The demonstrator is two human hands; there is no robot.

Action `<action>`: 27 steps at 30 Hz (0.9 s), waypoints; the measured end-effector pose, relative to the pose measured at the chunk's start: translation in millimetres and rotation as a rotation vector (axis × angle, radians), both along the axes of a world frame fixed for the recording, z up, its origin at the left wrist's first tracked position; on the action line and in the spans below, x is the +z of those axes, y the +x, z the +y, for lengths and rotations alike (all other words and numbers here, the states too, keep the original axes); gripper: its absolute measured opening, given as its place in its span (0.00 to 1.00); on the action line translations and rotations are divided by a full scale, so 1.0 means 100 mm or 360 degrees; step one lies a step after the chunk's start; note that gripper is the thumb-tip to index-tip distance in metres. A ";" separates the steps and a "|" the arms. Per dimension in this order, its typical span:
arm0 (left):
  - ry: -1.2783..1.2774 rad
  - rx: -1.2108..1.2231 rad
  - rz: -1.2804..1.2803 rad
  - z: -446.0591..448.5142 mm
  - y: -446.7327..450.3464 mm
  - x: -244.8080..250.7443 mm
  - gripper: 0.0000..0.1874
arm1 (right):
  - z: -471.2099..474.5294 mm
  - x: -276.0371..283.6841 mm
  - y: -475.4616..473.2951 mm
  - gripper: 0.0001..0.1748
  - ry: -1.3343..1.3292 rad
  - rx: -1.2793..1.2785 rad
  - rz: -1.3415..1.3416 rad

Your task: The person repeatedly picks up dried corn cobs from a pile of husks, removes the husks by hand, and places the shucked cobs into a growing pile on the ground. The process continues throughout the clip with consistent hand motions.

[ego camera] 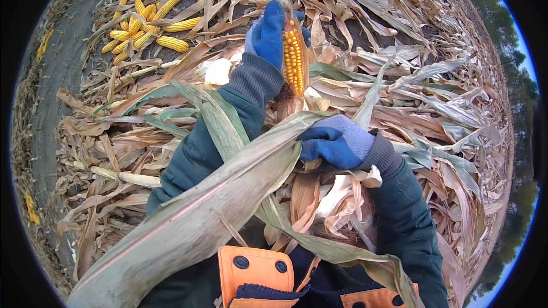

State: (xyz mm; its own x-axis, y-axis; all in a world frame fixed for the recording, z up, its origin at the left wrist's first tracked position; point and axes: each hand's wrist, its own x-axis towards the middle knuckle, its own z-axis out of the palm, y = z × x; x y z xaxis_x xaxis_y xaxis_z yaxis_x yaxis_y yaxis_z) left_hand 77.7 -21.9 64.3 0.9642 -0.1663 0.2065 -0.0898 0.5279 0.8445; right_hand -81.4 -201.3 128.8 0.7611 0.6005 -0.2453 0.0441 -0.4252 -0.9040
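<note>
My left hand, in a blue coated work glove, grips an ear of corn near its upper end. Yellow kernels are bared along the ear, with dry husk still along its right side and brown silk at its lower end. Lower and to the right, my right hand, gloved the same way, has its fingers curled on a long, dry corn leaf. That leaf stretches across my left sleeve toward the lower left. Whatever else lies inside the right fist is hidden.
Several husked yellow ears lie piled on the soil at the upper left. Dry stalks and leaves cover the ground around me. A bare dirt strip runs along the left, and trees stand at the right rim.
</note>
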 end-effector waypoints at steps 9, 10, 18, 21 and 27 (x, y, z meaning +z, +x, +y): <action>-0.0337 -0.0114 0.0545 -0.22 -0.05 -0.09 0.24 | 0.22 0.29 0.91 0.59 -0.0014 -0.1173 -0.0333; -0.0026 -0.0028 0.0380 -0.23 -0.09 -0.16 0.25 | 0.31 0.17 0.88 0.47 -0.0038 -0.1174 -0.0723; 0.1928 -0.0092 0.0126 0.10 -0.90 -0.27 0.27 | 0.05 -0.29 0.76 0.28 -0.0392 -0.1805 -0.0394; 0.1736 -0.0288 -0.0413 0.09 -1.01 -0.11 0.39 | 0.11 -0.45 0.60 0.29 0.0151 -0.2075 -0.0561; 0.2509 -0.0565 -0.0148 -0.11 -0.99 -0.01 0.33 | 0.22 -0.60 0.59 0.29 -0.0143 -0.1783 -0.0844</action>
